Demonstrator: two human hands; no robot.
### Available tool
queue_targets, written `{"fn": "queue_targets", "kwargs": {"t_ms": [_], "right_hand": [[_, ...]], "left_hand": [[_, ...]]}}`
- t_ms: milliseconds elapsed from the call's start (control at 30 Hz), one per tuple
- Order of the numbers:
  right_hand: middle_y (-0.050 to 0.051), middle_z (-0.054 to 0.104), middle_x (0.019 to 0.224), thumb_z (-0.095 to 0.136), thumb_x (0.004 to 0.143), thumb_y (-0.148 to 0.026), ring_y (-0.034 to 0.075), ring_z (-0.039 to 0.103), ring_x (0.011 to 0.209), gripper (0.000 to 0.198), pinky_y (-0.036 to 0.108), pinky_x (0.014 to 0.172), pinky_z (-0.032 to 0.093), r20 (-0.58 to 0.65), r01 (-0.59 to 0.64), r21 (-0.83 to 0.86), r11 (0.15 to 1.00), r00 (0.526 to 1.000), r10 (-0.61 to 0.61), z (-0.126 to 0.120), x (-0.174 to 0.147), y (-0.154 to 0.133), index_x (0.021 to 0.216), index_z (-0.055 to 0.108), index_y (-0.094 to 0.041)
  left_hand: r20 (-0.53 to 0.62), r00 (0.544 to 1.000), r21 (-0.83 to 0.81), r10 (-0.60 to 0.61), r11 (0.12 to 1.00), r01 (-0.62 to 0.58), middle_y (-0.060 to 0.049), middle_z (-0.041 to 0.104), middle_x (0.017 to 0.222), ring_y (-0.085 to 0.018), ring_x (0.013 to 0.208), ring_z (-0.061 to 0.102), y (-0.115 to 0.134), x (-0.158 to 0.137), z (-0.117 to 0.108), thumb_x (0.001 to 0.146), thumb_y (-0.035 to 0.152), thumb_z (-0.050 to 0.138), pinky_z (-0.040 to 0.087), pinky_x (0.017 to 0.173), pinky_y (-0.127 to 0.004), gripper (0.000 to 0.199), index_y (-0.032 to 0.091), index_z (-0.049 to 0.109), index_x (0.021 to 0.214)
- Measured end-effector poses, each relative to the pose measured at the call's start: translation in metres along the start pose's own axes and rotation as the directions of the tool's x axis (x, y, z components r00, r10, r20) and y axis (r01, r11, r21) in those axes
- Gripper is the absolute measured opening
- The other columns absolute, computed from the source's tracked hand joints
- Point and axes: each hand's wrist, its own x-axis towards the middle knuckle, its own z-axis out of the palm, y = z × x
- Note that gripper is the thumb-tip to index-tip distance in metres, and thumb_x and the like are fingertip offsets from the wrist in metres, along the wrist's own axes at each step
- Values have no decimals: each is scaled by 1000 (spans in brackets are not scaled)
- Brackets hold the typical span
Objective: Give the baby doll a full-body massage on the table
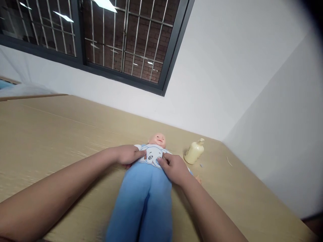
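A baby doll (156, 139) lies on its back, with its head toward the wall and its legs toward me. It wears a blue outfit (146, 181) with long legs and a white elephant patch (150, 155) on the front. My left hand (130, 154) grips the outfit at the patch's left edge, thumb on top. On the opposite edge, my right hand (174, 166) has thumb and fingers closed on the cloth. The fingers under the fabric are partly hidden. Beyond my right wrist, one small doll hand (198, 178) shows.
A pale yellow pump bottle (194, 153) stands to the right of the doll on the wood-coloured tabletop (75, 134). Near it lie a small grey bit (201, 165) and a thin pale strip (229, 161). A white wall and a barred window (126, 40) rise behind.
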Motion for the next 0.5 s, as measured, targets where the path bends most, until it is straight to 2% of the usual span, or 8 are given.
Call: {"fn": "queue_targets", "kwargs": {"t_ms": [67, 133, 233, 267, 333, 367, 433, 500], "right_hand": [[-4, 44, 57, 47, 95, -58, 13, 40, 56, 50, 27, 54, 26, 88, 9, 86, 996, 996, -17, -5, -1, 0, 61, 42, -22], [-5, 41, 56, 48, 94, -59, 12, 38, 55, 53, 27, 53, 26, 103, 14, 128, 992, 994, -27, -8, 0, 1, 58, 41, -21], [-5, 47, 56, 48, 95, -57, 12, 42, 56, 51, 26, 54, 29, -39, 6, 164, 986, 999, 0, -6, 2, 4, 58, 46, -21], [-4, 50, 57, 47, 95, -56, 13, 45, 57, 50, 26, 56, 31, -109, 0, 186, 983, 994, 21, -4, 4, 5, 59, 48, -21], [-3, 56, 62, 47, 95, -56, 15, 51, 62, 45, 27, 60, 36, -249, -11, 247, 969, 966, 74, -1, 9, 8, 66, 54, -22], [-2, 59, 66, 49, 94, -56, 16, 54, 65, 40, 27, 62, 39, -313, -15, 290, 957, 943, 110, 0, 13, 9, 73, 58, -22], [1, 65, 84, 55, 90, -55, 18, 60, 76, 34, 29, 70, 45, -408, -25, 394, 919, 891, 199, 2, 24, 14, 97, 62, -23], [6, 65, 108, 58, 86, -55, 21, 63, 93, 48, 32, 79, 48, -431, -45, 510, 859, 851, 300, 3, 41, 20, 123, 55, -25]], "left_hand": [[129, 991, 97, -40, 995, 28, -8, 59, 41, -23, 41, 51, 5, -5, -1, 84, 60, 57, 39, 56, -32, 54, 23, 62, 44], [196, 979, 164, -52, 986, 19, -8, 56, 42, -22, 41, 47, 9, -10, -3, 89, 52, 46, 37, 55, -33, 57, 23, 55, 41], [198, 979, 161, -41, 987, 9, -4, 50, 43, -20, 42, 42, 12, -15, -8, 88, 42, 43, 32, 50, -32, 48, 23, 51, 44], [163, 987, 142, -15, 990, -8, -2, 49, 44, -20, 43, 42, 13, -15, -10, 86, 39, 45, 30, 50, -32, 44, 23, 51, 46], [0, 996, 38, 91, 995, -91, -1, 49, 47, -19, 48, 43, 18, -12, -13, 81, 36, 51, 31, 51, -30, 37, 23, 52, 47], [-112, 983, -31, 144, 988, -149, -1, 50, 49, -19, 52, 45, 21, -9, -13, 79, 34, 53, 32, 54, -29, 34, 23, 52, 48], [-320, 929, -162, 187, 955, -248, -1, 55, 58, -20, 64, 50, 30, 4, -9, 78, 35, 55, 37, 61, -29, 29, 22, 54, 52], [-412, 901, -245, 137, 935, -255, -3, 62, 75, -22, 77, 55, 39, 25, 0, 82, 39, 51, 41, 68, -29, 26, 22, 58, 65]]}}
